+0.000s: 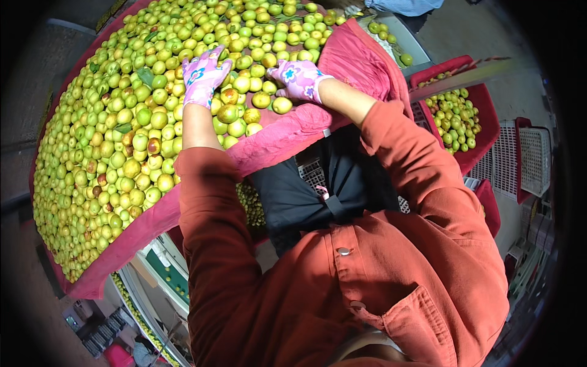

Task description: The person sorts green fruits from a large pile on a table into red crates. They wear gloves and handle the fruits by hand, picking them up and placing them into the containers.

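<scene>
A broad heap of yellow-green jujube fruit [114, 137], some blotched with brown, covers a sorting table lined with pink cloth [279, 137]. My left hand [203, 81], in a pink flowered glove, rests on the fruit with its fingers spread and nothing in its grasp. To its right, my right hand [296, 80] wears a matching glove and reaches over fruit near the table's front edge. Its index finger points left and the thumb sits lower. The palm is turned down, so whether it holds a fruit is hidden. Loose jujubes [240, 84] lie between the two hands.
A folded pink cloth flap [357, 59] rises beside my right forearm. Right of me stand a red-lined crate [486, 119] of jujubes and white plastic crates [534, 160]. A white tray [403, 36] holds a few fruits. At lower left runs a fruit-filled conveyor channel [137, 316]. Part of another person's clothing [403, 5] shows at the top.
</scene>
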`<state>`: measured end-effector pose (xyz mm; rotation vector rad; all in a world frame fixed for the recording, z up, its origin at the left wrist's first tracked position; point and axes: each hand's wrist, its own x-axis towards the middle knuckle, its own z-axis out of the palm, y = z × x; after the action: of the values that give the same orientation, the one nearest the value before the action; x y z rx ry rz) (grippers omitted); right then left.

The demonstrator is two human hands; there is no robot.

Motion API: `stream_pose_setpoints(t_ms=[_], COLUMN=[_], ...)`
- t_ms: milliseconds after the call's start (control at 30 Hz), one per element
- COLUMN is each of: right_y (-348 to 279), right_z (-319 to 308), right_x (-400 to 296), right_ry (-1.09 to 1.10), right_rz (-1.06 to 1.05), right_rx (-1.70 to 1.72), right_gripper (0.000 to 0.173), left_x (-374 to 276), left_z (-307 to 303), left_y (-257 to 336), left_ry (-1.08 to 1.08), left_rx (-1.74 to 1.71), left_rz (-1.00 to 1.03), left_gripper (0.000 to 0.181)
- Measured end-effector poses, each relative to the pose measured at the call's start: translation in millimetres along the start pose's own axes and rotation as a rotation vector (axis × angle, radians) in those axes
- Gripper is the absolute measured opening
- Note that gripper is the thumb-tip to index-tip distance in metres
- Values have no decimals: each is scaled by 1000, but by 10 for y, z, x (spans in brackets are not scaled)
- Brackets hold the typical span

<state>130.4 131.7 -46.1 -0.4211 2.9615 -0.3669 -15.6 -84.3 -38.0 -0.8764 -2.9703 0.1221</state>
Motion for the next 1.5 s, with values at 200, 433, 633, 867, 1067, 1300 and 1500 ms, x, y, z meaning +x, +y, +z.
stream_pose_setpoints(t_ms=[200, 433, 633, 867, 1067, 1300, 1500], right_y=[356, 805, -31, -125, 316, -535, -984], right_z=[130, -32, 57, -26, -4, -143, 100], right_x=[285, 421, 776, 664, 340, 30, 304], right_ry=[241, 109, 174, 77, 154, 260, 92], right_rz=[31, 150, -389, -188, 43, -383, -366], right_rx=[-93, 1246, 641, 51, -70, 248, 141], right_gripper=[38, 28, 56, 57, 60, 47, 37], left_x=[-46, -31, -46, -75, -55, -83, -19], left_z=[-19, -104, -130, -155, -140, -5, -94], left_y=[-95, -206, -206, -181, -126, -230, -152], left_ry=[52, -65, -83, -83, -89, -7, -114], left_rx=[75, 153, 161, 73, -3, -71, -57], left_rz=[-32, -190, -225, -258, -241, -254, -261], left_gripper=[54, 52, 54, 54, 56, 53, 60])
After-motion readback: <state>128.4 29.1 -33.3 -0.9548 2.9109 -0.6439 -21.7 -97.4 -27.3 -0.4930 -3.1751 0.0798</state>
